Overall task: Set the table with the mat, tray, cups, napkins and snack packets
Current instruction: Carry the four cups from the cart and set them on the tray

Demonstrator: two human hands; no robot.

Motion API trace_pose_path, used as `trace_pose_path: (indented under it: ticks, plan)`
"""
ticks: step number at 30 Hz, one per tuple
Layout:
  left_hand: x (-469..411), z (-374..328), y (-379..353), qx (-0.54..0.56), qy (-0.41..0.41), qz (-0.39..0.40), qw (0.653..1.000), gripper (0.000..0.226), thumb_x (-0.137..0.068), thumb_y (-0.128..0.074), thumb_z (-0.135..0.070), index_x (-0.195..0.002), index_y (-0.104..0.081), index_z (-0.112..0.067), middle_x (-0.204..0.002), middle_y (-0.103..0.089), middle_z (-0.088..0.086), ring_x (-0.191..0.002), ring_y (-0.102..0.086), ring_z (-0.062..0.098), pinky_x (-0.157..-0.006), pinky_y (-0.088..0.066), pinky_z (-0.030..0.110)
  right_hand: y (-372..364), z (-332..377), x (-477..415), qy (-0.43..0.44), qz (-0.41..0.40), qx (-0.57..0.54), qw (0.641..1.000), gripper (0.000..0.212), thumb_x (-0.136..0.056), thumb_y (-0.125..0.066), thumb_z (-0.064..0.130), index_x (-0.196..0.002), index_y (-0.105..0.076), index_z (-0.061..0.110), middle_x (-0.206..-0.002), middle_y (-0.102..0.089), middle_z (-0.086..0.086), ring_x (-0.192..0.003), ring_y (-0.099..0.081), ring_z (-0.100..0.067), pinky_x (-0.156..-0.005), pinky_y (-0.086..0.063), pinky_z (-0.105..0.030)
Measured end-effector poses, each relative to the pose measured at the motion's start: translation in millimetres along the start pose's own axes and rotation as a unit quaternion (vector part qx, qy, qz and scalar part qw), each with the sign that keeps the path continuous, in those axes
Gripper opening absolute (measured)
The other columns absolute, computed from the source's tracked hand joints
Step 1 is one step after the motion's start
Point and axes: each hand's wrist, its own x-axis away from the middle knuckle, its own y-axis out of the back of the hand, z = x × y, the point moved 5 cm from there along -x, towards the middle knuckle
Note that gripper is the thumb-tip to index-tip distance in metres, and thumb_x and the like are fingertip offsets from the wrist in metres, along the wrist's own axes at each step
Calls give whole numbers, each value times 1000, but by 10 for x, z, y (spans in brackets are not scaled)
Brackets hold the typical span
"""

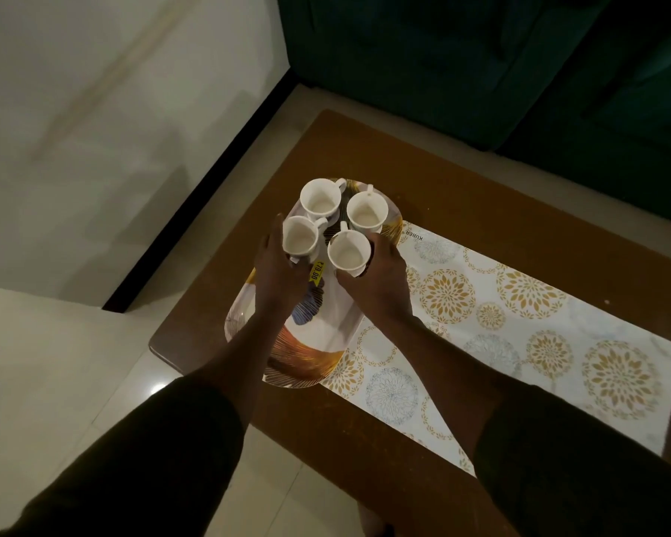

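Note:
An oval patterned tray (318,339) lies on the left end of the brown table, partly over the white mat (520,315) with gold flower circles. Several white cups stand on the tray's far half. My left hand (277,273) is wrapped around the near-left cup (300,239). My right hand (380,275) grips the near-right cup (347,251). Two more cups, the far-left cup (320,199) and the far-right cup (366,213), stand free behind them. A yellow price tag (316,271) sticks to the tray between my hands. No napkins or snack packets are in view.
The brown table (461,203) runs to the right, with a dark green sofa (481,63) behind it. Pale tiled floor (55,362) lies left of the table and a white wall with a black skirting strip (194,211) stands beyond.

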Motion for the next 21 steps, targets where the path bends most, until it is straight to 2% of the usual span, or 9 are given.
trace_pose_path:
  ticks: [2, 4, 5, 9, 13, 15, 18, 21]
  plan:
    - [-37, -35, -17, 11, -16, -4, 1000, 64, -81, -76, -17, -137, -47, -11, -128, -62, 9, -113, -57, 14, -90, -52, 27, -13, -5, -10, -4, -2, -5, 1000, 74, -69, -82, 37, -131, -50, 10, -126, -62, -10, -113, -60, -23, -88, -54, -37]
    - [-55, -54, -41, 17, -26, -7, 999, 61, -81, -75, -17, -136, -48, -14, -126, -63, 8, -108, -54, 7, -84, -46, 13, -19, -9, -11, -6, -4, -17, 1000, 74, -70, -82, 35, -131, -50, 10, -127, -61, -9, -115, -60, -23, -90, -54, -37]
    - [-52, -51, -57, 20, -26, -8, 999, 64, -81, -75, -17, -138, -46, -14, -128, -62, 8, -109, -53, 6, -86, -44, 12, -14, -10, -7, -6, -7, -22, 1000, 73, -70, -82, 34, -131, -50, 10, -127, -62, -9, -115, -60, -23, -90, -53, -35]
    - [-24, -52, -93, 22, -20, -3, 1000, 74, -80, -77, -15, -144, -40, -12, -136, -58, 10, -122, -56, 23, -96, -48, 33, -2, 15, 9, -4, -12, -31, 999, 73, -69, -83, 32, -129, -51, 7, -125, -63, -11, -114, -61, -25, -90, -54, -37]
    - [81, -93, -45, -9, -17, -18, 1000, 76, -81, -75, -17, -144, -35, -10, -143, -46, 15, -131, -46, 29, -94, -41, 31, 49, 21, 53, 4, 9, -20, 1000, 77, -68, -84, 31, -131, -48, 7, -126, -60, -12, -115, -58, -25, -90, -50, -33]
    - [153, -136, 25, -25, -17, -42, 999, 73, -79, -75, -14, -141, -37, -9, -142, -43, 16, -128, -46, 30, -90, -46, 31, 143, 17, 81, 9, 17, -13, 1000, 79, -68, -84, 32, -132, -45, 8, -128, -57, -12, -117, -55, -25, -89, -49, -31]
    - [216, -331, 139, -74, -27, -91, 993, 66, -75, -70, -9, -135, -42, -6, -136, -45, 17, -124, -48, 31, -97, -49, 44, 376, 9, 101, 14, 15, -9, 1000, 78, -71, -79, 39, -134, -43, 11, -131, -55, -11, -120, -52, -24, -84, -45, -29]
    - [254, -648, 142, -106, -46, -105, 988, 58, -77, -61, -23, -130, -44, -5, -134, -47, 17, -125, -45, 34, -105, -40, 48, 665, -24, 94, 3, -16, -8, 1000, 70, -77, -69, 48, -132, -43, 15, -131, -53, -7, -118, -53, -23, -80, -42, -28]
